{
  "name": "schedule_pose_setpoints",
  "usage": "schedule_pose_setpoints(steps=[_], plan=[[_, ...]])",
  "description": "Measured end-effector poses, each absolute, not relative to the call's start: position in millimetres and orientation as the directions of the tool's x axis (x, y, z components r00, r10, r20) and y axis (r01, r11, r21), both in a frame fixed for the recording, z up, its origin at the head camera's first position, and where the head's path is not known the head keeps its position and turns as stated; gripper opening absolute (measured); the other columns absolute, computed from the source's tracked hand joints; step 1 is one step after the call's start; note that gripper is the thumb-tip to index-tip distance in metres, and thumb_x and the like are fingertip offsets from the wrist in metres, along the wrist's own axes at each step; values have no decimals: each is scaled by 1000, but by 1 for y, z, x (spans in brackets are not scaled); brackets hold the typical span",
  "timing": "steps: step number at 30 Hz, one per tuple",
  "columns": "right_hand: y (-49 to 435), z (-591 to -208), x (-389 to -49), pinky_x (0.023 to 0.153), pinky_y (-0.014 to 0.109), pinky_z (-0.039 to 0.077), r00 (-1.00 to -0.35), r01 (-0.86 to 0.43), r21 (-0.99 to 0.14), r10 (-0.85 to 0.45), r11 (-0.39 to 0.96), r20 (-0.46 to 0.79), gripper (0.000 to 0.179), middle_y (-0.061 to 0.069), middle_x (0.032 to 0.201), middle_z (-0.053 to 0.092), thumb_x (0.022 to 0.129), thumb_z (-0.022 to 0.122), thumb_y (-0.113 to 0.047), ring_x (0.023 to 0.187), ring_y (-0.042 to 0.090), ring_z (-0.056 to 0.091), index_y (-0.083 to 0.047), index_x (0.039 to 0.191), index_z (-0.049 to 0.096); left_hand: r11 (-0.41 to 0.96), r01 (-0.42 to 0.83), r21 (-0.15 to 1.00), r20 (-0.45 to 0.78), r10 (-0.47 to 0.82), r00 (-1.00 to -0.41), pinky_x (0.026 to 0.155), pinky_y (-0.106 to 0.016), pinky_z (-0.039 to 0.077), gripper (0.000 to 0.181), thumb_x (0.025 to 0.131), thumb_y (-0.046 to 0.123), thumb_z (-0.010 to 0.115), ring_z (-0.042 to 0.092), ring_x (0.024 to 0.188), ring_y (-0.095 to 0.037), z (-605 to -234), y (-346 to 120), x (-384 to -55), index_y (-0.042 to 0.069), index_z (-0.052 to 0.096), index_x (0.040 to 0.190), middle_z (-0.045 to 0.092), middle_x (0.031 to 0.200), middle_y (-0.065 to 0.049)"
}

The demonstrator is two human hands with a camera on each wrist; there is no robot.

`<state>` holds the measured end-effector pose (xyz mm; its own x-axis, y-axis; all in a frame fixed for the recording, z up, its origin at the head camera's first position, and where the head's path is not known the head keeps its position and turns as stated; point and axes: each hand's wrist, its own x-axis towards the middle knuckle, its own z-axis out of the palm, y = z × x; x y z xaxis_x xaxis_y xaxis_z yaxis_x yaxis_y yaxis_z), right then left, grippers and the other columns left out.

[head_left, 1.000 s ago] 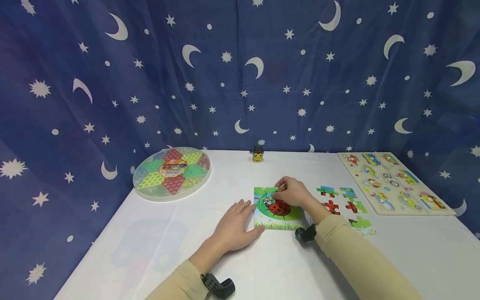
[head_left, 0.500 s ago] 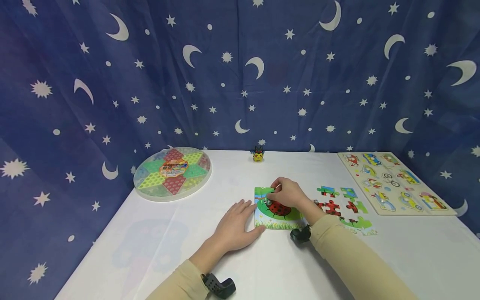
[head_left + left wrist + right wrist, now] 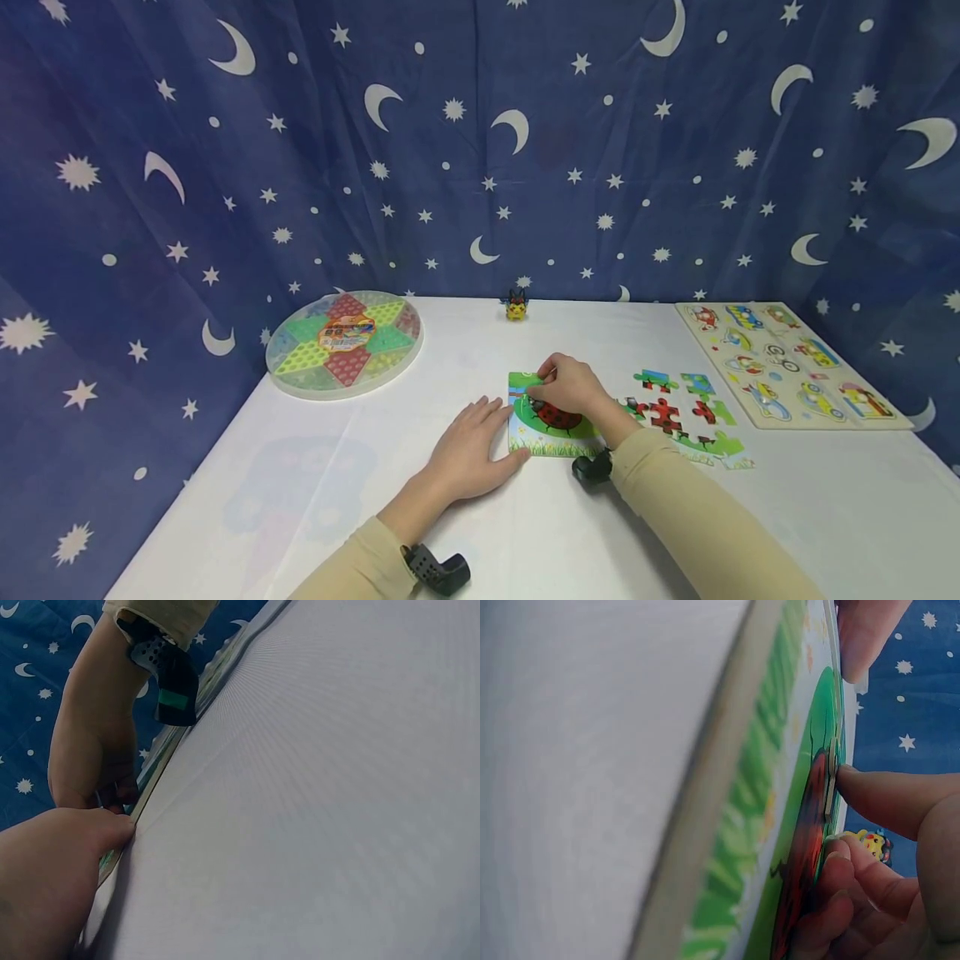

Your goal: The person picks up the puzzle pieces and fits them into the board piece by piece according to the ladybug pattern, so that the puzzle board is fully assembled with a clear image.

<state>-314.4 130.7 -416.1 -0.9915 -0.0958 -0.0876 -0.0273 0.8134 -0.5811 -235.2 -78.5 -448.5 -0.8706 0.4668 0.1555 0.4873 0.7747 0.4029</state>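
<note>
A square ladybug puzzle board (image 3: 555, 448) lies on the white table in the head view. Over its upper part my right hand (image 3: 573, 390) pinches a puzzle piece (image 3: 831, 784) between thumb and fingers. In the right wrist view that piece sits slightly raised off the board face, with the thumb (image 3: 862, 787) against it. My left hand (image 3: 468, 457) rests flat beside the board's left side, fingers spread and its thumb at the lower left corner. The ladybug's upper part is hidden by the right hand. Several loose puzzle pieces (image 3: 664, 415) lie right of the board, partly behind the right forearm.
A round Chinese checkers board (image 3: 347, 373) lies at the back left. Near the back edge stands a small yellow toy figure (image 3: 516, 308). A wooden vehicle peg puzzle (image 3: 791, 387) lies at the right. Behind the table hangs a blue moon-and-star curtain (image 3: 450, 192).
My right hand has shifted a little left across the board with the puzzle piece, showing more loose pieces behind the forearm. The left hand has stayed in place.
</note>
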Motion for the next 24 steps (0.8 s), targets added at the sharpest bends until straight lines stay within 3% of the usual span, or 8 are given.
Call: schedule_pose_setpoints(steps=[11,17,24], plan=[[132,-416,-314,75,40,57,-992,-18,-593,-87,805,-88,39,6,94,63,90,78,-36,86,23,61,-6,110,64,774,487,405,150,469,-870,124,-45,24,71,97,55,59,32,150,-30,-448,-78,-235,10,51,151,45,157,-12],[145,-407,-314,75,41,56,-990,-32,-646,-113,762,-84,39,12,105,65,96,72,-37,90,26,62,-3,114,63,772,487,407,160,465,-871,124,-45,24,71,97,56,58,32,150,-30,-448,-78,-235,10,52,151,45,157,-11],[171,-399,-315,72,40,55,-991,-16,-663,-102,748,-91,41,13,104,65,99,67,-39,79,23,65,-2,116,62,772,485,410,150,468,-871,124,-45,23,72,97,56,58,32,150,-32,-449,-79,-236,10,50,152,45,157,-12]])
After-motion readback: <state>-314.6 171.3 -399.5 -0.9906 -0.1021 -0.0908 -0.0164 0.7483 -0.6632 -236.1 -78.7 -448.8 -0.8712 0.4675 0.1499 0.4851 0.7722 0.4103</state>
